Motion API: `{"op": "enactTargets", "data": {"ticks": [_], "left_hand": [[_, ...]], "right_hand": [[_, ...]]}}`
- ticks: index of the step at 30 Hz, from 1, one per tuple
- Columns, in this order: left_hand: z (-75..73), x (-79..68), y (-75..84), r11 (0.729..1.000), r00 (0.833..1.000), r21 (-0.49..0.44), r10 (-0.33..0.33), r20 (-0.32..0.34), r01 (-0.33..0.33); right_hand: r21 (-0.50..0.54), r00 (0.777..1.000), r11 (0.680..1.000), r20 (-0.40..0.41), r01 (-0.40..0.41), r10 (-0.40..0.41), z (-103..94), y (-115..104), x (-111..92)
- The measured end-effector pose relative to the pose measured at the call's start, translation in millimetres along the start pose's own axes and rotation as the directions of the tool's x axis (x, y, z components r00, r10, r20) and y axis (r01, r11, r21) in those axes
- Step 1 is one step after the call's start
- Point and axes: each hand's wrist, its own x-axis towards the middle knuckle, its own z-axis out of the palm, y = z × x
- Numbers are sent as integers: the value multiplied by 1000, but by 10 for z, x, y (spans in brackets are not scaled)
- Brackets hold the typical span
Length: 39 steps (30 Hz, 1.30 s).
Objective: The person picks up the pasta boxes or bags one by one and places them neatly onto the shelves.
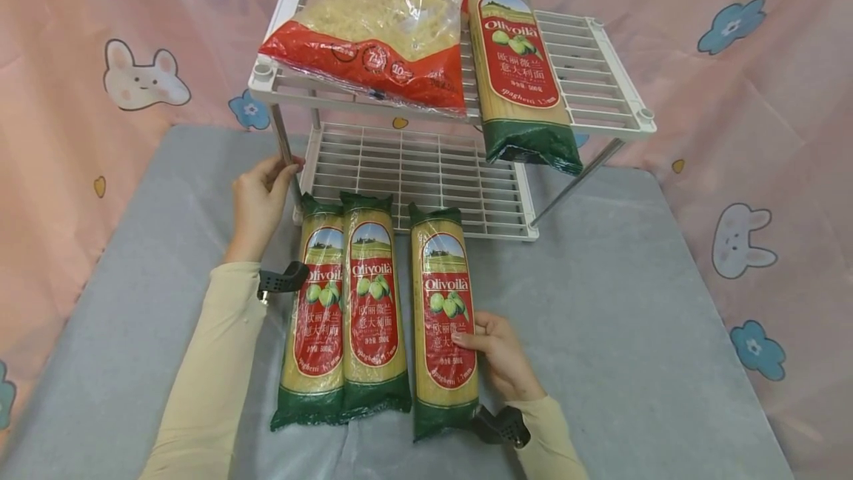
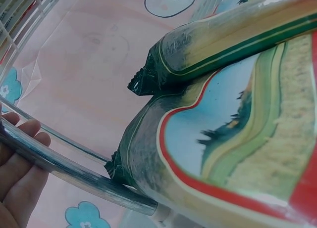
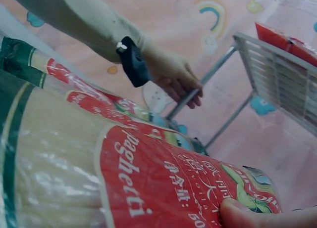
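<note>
My left hand (image 1: 260,202) holds the front left metal post (image 2: 89,176) of a white two-tier rack, its fingers around the tube. The right hand (image 1: 504,354) grips the right side of a spaghetti pack (image 1: 443,258), thumb on the red label (image 3: 148,173). This pack lies with its top end by the front edge of the lower shelf (image 1: 426,169). To its left, two more spaghetti packs lie side by side, a middle pack (image 1: 373,302) and a left pack (image 1: 313,384), separated from it by a narrow gap. All have green ends.
On the upper shelf (image 1: 593,80) lie a red-and-clear bag of pasta (image 1: 380,13) and another spaghetti pack (image 1: 520,58), whose green end overhangs the front edge. Grey cloth (image 1: 620,317) covers the table. A pink patterned curtain (image 1: 766,132) hangs behind.
</note>
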Motion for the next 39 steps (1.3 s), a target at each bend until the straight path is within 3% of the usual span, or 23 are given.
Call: {"op": "enactTargets", "data": {"ticks": [9,20,39], "left_hand": [[-3,-8,8,1000,1000,-2,-5,14,5],[15,-21,-2,1000,1000,-13,-9,15,9],[-10,-18,14,1000,1000,13,0,4,0]], "right_hand": [[24,999,999,20,42,-42,-270,-60,-165],[53,992,996,-108,67,-61,-654,-132,-406],[21,938,982,-301,189,-174,-1187,-351,-713]]}}
